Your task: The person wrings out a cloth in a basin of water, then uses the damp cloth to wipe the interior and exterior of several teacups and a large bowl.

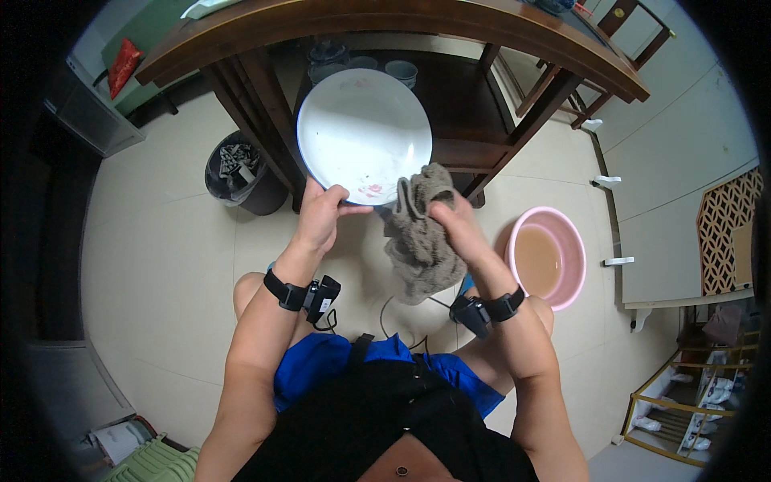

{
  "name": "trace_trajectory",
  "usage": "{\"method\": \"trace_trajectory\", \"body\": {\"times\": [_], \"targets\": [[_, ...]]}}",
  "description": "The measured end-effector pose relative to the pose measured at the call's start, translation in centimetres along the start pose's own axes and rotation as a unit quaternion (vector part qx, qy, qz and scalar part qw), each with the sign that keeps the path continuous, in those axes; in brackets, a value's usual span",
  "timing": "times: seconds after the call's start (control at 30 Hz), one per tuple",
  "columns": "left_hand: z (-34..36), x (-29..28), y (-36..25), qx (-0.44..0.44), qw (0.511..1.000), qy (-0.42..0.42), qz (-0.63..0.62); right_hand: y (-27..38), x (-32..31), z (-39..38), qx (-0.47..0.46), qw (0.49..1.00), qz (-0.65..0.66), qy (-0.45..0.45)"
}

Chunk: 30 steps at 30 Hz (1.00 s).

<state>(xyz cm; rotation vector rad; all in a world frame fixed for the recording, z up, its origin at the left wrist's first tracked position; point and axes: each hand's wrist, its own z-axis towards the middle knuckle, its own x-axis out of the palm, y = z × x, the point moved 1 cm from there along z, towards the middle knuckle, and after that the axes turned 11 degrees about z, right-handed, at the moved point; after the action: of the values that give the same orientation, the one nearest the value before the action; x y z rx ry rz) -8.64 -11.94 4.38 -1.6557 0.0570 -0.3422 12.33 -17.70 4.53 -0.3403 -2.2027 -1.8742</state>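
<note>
A round white enamel tray [361, 132] with a blue rim and faded pink flower prints is tilted up before me, with small dark specks on its inside. My left hand [321, 213] grips its lower left edge, thumb on the inner face. At the tray's lower right edge, my right hand [462, 229] is closed on a crumpled grey-brown cloth [424, 249], which hangs down below the fingers. The cloth's upper end touches or overlaps the tray's rim.
A pink basin [572, 257] of murky brown water stands on the floor at my right. Ahead is a dark wooden table [401, 20] with cups [401, 72] on its lower shelf. A black trash bin [261, 193] stands left of it. Right lies a white cabinet [662, 153].
</note>
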Motion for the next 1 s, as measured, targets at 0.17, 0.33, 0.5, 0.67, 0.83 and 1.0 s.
{"method": "trace_trajectory", "body": {"times": [0.17,0.33,0.5,0.67,0.83,1.0], "targets": [[-0.5,0.6,1.4,0.011,0.998,0.002,0.068,4.1,-2.0,-1.4,-0.043,0.99,0.044,0.124],[-2.1,1.2,4.9,-0.084,0.981,0.12,-0.125,3.6,-1.1,0.7,-0.115,0.974,-0.138,0.137],[-2.8,2.2,4.6,-0.175,0.969,0.17,-0.046,3.8,1.3,0.6,-0.36,0.798,-0.467,-0.124],[-2.8,2.5,4.2,-0.159,0.979,0.123,-0.019,3.6,1.3,0.5,-0.39,0.8,-0.455,-0.02],[-2.4,2.7,3.6,-0.158,0.978,0.131,-0.024,0.1,1.8,0.6,-0.262,0.783,-0.563,0.028],[-2.6,2.9,3.1,-0.109,0.985,0.131,-0.023,0.8,1.7,1.8,-0.285,0.781,-0.554,-0.038]]}}
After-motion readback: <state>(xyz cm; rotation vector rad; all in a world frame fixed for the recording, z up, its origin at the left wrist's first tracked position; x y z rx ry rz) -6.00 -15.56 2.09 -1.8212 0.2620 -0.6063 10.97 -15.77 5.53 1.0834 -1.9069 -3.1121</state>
